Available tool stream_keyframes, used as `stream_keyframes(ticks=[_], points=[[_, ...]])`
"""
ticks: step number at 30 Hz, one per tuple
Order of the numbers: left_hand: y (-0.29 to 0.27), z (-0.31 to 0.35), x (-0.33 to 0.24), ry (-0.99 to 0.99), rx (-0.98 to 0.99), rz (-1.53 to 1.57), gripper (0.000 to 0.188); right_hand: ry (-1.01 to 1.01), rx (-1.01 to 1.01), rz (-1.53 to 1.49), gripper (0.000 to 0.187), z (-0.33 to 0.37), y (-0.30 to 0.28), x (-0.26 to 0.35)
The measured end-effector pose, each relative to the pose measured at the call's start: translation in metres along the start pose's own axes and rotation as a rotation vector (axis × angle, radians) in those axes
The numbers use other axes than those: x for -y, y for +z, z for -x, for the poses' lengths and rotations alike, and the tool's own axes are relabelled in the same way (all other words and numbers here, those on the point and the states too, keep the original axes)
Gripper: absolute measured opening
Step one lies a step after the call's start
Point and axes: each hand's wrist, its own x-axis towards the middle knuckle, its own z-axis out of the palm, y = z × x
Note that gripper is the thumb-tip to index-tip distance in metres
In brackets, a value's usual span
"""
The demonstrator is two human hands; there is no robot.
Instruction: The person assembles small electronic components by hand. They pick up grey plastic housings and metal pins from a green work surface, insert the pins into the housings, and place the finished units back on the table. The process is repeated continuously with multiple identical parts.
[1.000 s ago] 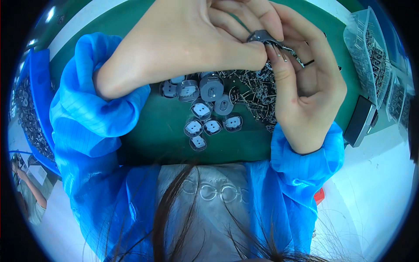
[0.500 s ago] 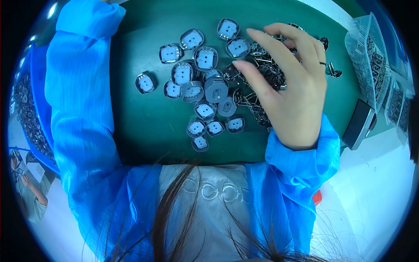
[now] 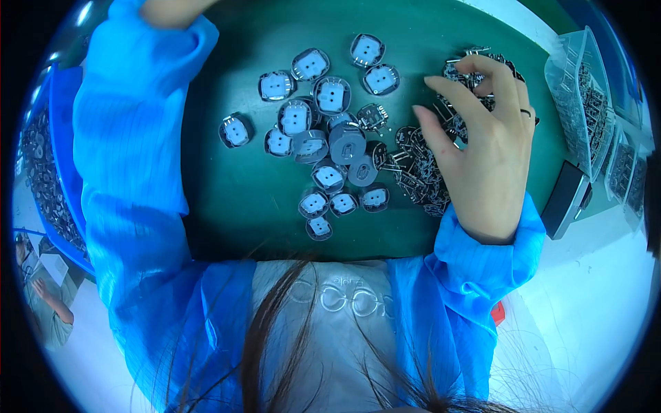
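My right hand (image 3: 485,155) hovers over a pile of small circuit boards with metal pins (image 3: 418,172). Its thumb and fingers are curved and spread apart, with nothing seen between them. To the left of the pile lie several round grey housings with pale inserts (image 3: 332,95), most with the pale side up. A grey housing turned face down (image 3: 346,143) rests among them. One loose circuit board (image 3: 373,118) lies between the housings and the pile. At the top left edge, only the wrist part of my left hand (image 3: 172,10) shows; its fingers are out of the picture.
All this lies on a green work surface (image 3: 227,199). A clear plastic bin of metal-pinned parts (image 3: 585,103) stands at the right, near a black box-shaped object (image 3: 566,199). A blue bin (image 3: 65,158) full of small parts is at the left. Another person (image 3: 51,310) sits far left.
My right hand has moved right, away from the housings, uncovering more of the pile and the loose circuit board. My left wrist has come further into the picture at the top.
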Motion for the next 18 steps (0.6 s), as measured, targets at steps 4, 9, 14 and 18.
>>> stream_keyframes(ticks=[4,9,14,18], points=[[0.003,-0.003,-0.044,0.165,0.494,0.570,0.027,-0.051,0.080,-0.226,0.031,0.006,0.002,-0.008],[0.012,0.008,-0.049,0.100,0.615,0.792,0.019,-0.103,0.131,-0.470,0.033,0.005,0.003,0.011],[-0.004,-0.003,-0.059,-0.038,0.575,0.636,0.015,0.002,0.173,-0.425,0.026,0.006,0.005,0.014],[0.005,0.002,-0.068,-0.202,0.408,0.546,0.015,-0.004,0.112,-0.423,0.019,0.006,0.011,0.014]])
